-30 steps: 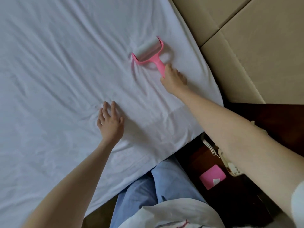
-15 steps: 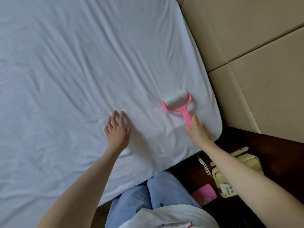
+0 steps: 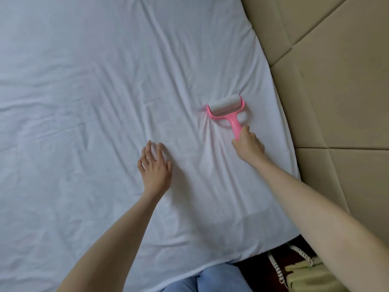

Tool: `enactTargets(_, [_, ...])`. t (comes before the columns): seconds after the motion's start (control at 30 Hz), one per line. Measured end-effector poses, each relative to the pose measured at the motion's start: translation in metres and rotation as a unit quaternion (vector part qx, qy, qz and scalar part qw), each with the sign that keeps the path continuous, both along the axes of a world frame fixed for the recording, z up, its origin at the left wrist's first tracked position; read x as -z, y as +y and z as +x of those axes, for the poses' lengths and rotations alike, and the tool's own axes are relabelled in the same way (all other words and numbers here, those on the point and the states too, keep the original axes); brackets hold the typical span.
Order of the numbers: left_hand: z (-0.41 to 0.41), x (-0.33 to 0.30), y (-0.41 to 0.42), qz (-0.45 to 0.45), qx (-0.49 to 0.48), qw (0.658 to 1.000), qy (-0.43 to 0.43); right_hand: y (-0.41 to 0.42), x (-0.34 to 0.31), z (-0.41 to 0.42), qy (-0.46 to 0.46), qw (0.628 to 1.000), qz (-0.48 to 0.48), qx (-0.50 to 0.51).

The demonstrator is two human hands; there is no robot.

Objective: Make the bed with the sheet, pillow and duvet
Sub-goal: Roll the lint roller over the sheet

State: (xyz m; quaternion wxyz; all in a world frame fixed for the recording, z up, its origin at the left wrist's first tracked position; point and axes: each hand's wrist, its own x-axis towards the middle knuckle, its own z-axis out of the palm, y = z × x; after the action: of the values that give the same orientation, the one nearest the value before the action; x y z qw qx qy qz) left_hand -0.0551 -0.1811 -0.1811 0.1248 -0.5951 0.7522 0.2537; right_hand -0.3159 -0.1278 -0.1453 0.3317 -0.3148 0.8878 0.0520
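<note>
One wrinkled white sheet (image 3: pixel 105 102), beige padded headboard (image 3: pixel 336 91)

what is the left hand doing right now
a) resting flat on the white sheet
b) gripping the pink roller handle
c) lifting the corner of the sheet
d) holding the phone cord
a: the left hand lies with fingers spread flat on the white sheet, while the right hand is the one that grips the handle of the pink lint roller.
</note>
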Motion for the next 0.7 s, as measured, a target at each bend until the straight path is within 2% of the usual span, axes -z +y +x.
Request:
enactTargets(0.27, [-0.01,0.022,-0.121,-0.053,-0.004,0.999,0.005,-0.178,0.012,-0.032,0.018,0.998,-0.055,-0.014])
enactTargets(0.4, [-0.011,0.031,-0.152,-0.043,-0.012,0.999,0.019,-0.23,0.016,-0.037,0.028,0.997,-0.075,-0.01])
enactTargets(0.53, [-0.007,0.039,-0.152,-0.044,0.008,0.999,0.001,-0.224,0.021,-0.032,0.02,0.996,-0.085,0.002])
enactTargets(0.7, [-0.004,0.042,-0.148,-0.045,0.021,0.999,-0.011,-0.14,0.023,-0.013,-0.004,0.998,-0.057,0.026])
